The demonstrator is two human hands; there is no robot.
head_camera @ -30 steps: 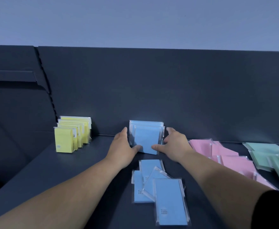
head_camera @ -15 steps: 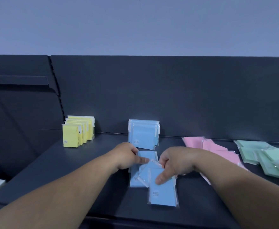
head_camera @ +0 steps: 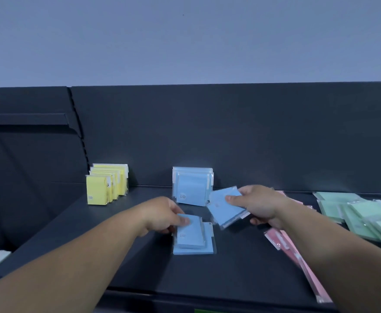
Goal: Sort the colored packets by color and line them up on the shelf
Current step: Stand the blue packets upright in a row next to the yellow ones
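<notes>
Dark shelf [head_camera: 117, 256] w/ back panel [head_camera: 252, 136] behind. Loose green packets [head_camera: 361, 213] lie at far right. Next to them, pink packets [head_camera: 298, 263] lie flat, partly under the right forearm. At left a yellow row [head_camera: 105, 186] stands upright; mid-shelf a blue row [head_camera: 191, 188] stands upright against the panel. In front of it lies a flat blue pile [head_camera: 193, 240]. The left hand [head_camera: 162, 215] grips its top packet, thumb on top; the right hand [head_camera: 259, 204] pinches a tilted blue packet [head_camera: 224, 208] off the shelf, just right of the blue row.

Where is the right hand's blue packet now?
Head view, right of centre: the right hand holds the blue packet just right of the standing blue row, left of the pink packets.
</notes>
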